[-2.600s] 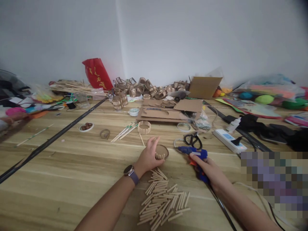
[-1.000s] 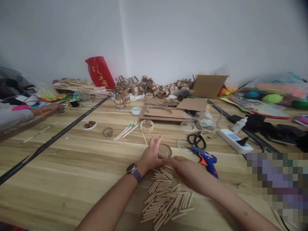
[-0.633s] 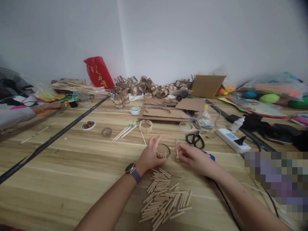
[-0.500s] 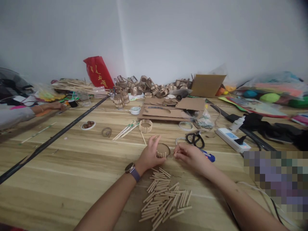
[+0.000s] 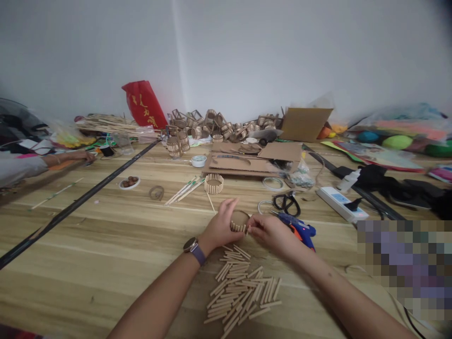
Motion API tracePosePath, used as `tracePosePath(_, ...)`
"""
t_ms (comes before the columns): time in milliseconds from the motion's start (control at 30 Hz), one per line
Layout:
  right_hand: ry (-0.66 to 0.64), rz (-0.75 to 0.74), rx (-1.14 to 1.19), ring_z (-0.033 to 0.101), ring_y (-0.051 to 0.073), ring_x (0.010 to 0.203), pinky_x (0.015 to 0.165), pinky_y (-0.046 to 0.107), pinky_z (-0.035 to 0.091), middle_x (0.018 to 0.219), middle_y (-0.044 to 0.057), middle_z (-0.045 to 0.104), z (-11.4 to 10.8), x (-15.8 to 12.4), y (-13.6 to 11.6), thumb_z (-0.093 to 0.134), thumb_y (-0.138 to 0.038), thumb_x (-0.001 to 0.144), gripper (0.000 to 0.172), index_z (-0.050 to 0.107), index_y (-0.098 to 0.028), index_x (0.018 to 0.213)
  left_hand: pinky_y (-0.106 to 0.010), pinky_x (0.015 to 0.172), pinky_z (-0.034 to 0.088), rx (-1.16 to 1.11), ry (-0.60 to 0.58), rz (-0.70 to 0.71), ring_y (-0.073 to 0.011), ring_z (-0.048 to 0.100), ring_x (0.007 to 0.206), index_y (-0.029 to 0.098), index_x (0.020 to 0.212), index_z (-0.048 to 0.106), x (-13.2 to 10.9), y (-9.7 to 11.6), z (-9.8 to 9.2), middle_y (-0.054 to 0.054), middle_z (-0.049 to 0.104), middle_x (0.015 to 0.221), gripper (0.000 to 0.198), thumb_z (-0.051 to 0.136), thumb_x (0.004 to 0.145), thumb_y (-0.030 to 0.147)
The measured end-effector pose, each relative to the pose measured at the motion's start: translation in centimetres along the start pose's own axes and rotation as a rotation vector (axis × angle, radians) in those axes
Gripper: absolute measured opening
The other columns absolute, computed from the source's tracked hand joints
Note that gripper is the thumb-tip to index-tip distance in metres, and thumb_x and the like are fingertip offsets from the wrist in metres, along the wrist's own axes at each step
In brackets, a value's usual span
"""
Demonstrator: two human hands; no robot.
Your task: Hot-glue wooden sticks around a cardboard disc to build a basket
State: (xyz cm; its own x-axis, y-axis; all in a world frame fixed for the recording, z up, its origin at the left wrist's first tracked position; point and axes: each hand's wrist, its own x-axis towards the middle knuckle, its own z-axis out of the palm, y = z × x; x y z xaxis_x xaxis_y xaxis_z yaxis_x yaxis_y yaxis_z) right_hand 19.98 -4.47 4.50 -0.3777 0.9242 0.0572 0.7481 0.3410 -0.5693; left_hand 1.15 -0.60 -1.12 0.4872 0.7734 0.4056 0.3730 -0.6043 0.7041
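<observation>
My left hand [image 5: 219, 227], a watch on its wrist, curls round the left side of a small round cardboard disc [image 5: 239, 217] that has short wooden sticks standing along its near edge. My right hand [image 5: 269, 231] pinches a short stick against that row at the disc's right side. A heap of short cut wooden sticks [image 5: 242, 293] lies on the wooden table [image 5: 106, 254] just below both hands. A blue glue gun [image 5: 298, 230] rests on the table right of my right hand.
Scissors [image 5: 286, 203], a white power strip [image 5: 342, 204], a finished stick ring [image 5: 214, 183], long sticks [image 5: 185, 189], cardboard sheets [image 5: 243, 165] and several stick baskets [image 5: 208, 126] lie beyond. Another person's hand [image 5: 76, 156] rests far left. A black strip [image 5: 70, 209] crosses the table.
My right hand let go of the glue gun, picked a short stick from the heap and brought it to the disc's edge. My left hand stayed on the disc.
</observation>
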Motion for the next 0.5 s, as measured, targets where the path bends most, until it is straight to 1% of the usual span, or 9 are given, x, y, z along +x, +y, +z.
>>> tracePosePath(133,0.014,0.023,-0.026,0.059,0.017,0.068,0.063,0.025,0.041,0.073,0.003,0.068,0.2,0.1,0.0,0.052,-0.020,0.080,0.013,0.065,-0.018,0.077,-0.043,0.112,0.036,0.027,0.011,0.009,-0.0276,0.033,0.135,0.022,0.146,0.019,0.0,0.0,0.0,-0.013,0.029,0.144,0.099,0.075,0.064,0.019)
tracePosePath(333,0.031,-0.002,-0.068,0.059,0.016,0.069,0.063,0.024,0.040,0.076,0.004,0.069,0.6,0.1,0.0,0.052,-0.016,0.079,0.012,0.063,-0.017,0.079,-0.042,0.113,0.035,0.019,0.004,0.013,-0.0276,0.032,0.136,0.020,0.146,0.020,0.0,0.1,-0.1,-0.013,0.028,0.144,0.098,0.076,0.065,0.022)
tracePosePath(500,0.033,-0.018,-0.202,0.060,0.017,0.070,0.063,0.025,0.038,0.080,0.007,0.069,1.1,-0.1,0.2,0.047,-0.015,0.085,0.016,0.062,-0.016,0.085,-0.046,0.112,0.035,0.012,-0.006,-0.005,-0.0292,0.031,0.136,0.022,0.146,0.020,0.0,0.1,-0.1,-0.013,0.028,0.144,0.099,0.077,0.065,0.023)
